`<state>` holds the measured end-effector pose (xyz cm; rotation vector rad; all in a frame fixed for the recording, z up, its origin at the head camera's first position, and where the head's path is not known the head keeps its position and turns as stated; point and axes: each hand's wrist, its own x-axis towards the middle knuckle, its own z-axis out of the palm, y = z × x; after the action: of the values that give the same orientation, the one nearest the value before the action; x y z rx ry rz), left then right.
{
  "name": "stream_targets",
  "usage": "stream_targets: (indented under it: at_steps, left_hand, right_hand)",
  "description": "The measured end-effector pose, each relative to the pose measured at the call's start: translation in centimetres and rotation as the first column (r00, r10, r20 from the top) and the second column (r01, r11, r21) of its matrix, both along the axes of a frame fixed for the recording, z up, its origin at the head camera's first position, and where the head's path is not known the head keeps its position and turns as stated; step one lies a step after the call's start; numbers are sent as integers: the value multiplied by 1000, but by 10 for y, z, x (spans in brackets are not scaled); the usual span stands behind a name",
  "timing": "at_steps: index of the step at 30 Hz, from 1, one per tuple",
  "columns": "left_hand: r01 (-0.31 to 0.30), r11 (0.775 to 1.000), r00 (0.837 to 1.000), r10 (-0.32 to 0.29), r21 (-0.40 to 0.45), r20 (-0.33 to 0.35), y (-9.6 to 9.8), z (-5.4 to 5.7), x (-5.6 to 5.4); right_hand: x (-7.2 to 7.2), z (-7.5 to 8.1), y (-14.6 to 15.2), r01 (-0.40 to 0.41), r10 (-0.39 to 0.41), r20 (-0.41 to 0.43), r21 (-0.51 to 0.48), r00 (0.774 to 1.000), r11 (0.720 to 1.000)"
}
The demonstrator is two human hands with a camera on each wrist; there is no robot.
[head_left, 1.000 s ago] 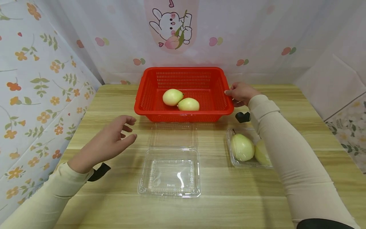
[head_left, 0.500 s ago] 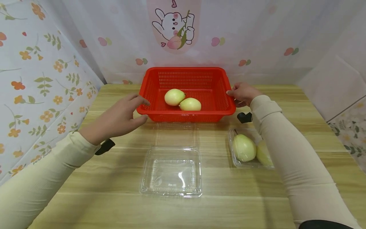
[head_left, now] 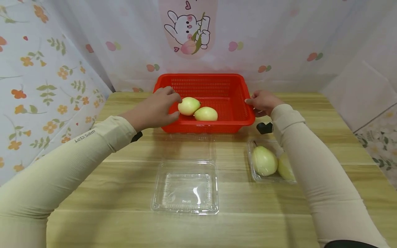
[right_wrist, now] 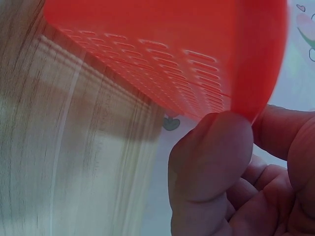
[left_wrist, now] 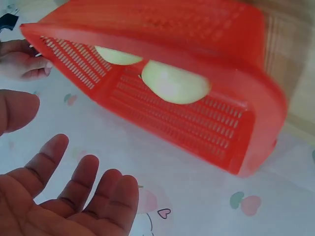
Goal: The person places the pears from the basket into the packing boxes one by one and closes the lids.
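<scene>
Loosely, the fingers of the left hand (head_left: 156,109) stand spread, with a wide gap to the thumb, and hold nothing; they reach over the left side of the basket (head_left: 201,122), and the left wrist view shows them apart from the fruit. The right hand (head_left: 265,101) pinches the basket's right rim between thumb and finger, probably to steady it while the other hand works inside. Two pieces of fruit lie touching in the basket, the left fruit (head_left: 188,106) nearest the left fingertips and the front fruit (head_left: 206,114) beside it. Nearer the person, an open clear box (head_left: 186,191) sits on the table (head_left: 238,227) just in front of the basket, likely so that both stay within easy reach. To the right, partly behind the sleeve (head_left: 313,179), a second clear box (head_left: 252,175) holds more fruit (head_left: 264,161). Half a second ago the left hand was at the basket's left rim; now it is farther in, while the right hand's pinch, the basket and the boxes look unchanged.
</scene>
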<state>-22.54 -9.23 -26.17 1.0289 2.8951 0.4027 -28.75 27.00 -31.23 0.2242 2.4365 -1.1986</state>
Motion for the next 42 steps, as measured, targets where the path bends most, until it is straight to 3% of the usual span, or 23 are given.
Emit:
stream_targets:
  at_steps: [9, 18, 22, 28, 31, 38, 42]
  left_hand:
    - [8, 988, 998, 2, -154, 63, 17, 4, -44]
    - [47, 982, 990, -21, -184, 143, 34, -3, -77]
    - [60, 967, 987, -21, -247, 156, 42, -9, -87]
    - [109, 917, 991, -70, -384, 113, 54, -20, -99]
    - [110, 904, 991, -70, -412, 112, 59, -22, -104]
    - [12, 917, 988, 50, -399, 144, 68, -21, -115]
    - [18, 897, 977, 78, -443, 198, 72, -24, -121]
  right_hand:
    - [1, 3, -1, 11, -11, 2, -6, 1000, 1000]
    - [2, 3, -1, 24, -24, 2, -5, 1000, 1000]
    - [2, 3, -1, 22, -22, 1, -8, 1000, 1000]
    - [3, 3, -1, 20, -20, 10, -14, 1000, 1000]
    - [3, 4, -2, 21, -21, 11, -10, 1000, 1000]
    - [1, 3, -3, 25, -25, 11, -20, 1000, 999]
    - [1, 2, -2, 26, -26, 10, -21, 1000, 999]
